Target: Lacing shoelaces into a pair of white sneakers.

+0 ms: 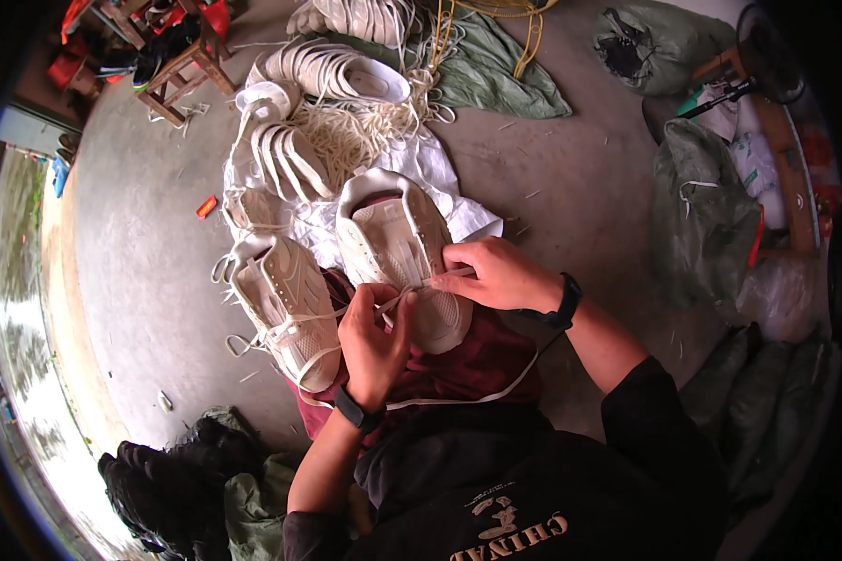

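Note:
A cream sneaker (442, 318) rests on my lap, its toe toward me and its opening away. My right hand (500, 273) is closed in a pinch on the pale shoelace at the sneaker's right side. On the left side of the same lace, my left hand (376, 341) also pinches, thumb and fingers near the lowest eyelets. The upper eyelets show no lace. A long end of lace (440, 402) runs across my lap below the hands. Left of this sneaker lies its likeness, a second cream sneaker (304, 344), with a lace strung loosely across its front.
Ahead lies a white sheet (472, 217) bearing a heap of loose laces (370, 126) and rows of stacked cream shoe parts (290, 161). A wooden stool (182, 79) stands far left. Green sacks (706, 187) sit at the right; dark bundles (173, 486) lie near left.

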The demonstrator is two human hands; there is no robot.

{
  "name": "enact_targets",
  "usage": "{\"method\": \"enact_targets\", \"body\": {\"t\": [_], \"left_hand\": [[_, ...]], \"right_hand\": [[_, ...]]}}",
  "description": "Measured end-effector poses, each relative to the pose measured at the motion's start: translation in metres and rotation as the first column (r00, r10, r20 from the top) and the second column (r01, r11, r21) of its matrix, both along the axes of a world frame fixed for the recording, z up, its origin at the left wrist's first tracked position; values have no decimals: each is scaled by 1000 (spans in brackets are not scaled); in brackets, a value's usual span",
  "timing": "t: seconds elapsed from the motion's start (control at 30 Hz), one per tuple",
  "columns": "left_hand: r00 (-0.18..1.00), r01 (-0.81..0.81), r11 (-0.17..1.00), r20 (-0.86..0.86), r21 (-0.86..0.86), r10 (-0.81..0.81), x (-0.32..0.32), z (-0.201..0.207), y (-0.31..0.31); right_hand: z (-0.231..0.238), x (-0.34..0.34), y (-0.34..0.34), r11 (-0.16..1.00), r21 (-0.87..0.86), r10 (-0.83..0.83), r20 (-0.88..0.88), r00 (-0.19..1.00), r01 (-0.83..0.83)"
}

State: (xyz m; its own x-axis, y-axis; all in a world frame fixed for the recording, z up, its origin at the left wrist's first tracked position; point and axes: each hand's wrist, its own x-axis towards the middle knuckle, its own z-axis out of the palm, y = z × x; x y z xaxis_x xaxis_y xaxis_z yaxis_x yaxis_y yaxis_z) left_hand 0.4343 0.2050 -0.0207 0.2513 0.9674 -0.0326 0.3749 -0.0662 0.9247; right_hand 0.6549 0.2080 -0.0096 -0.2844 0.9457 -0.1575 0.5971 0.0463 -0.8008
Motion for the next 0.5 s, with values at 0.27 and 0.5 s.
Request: {"method": "enact_targets", "body": {"t": [0.27, 0.5], "left_hand": [[884, -53, 939, 422, -340, 202, -1, 4, -3], [919, -145, 958, 325, -245, 223, -1, 1, -3]], "right_hand": [[-1, 7, -3, 1000, 12, -3, -33, 999, 4], [5, 9, -1, 1000, -11, 24, -8, 1000, -24]]}}
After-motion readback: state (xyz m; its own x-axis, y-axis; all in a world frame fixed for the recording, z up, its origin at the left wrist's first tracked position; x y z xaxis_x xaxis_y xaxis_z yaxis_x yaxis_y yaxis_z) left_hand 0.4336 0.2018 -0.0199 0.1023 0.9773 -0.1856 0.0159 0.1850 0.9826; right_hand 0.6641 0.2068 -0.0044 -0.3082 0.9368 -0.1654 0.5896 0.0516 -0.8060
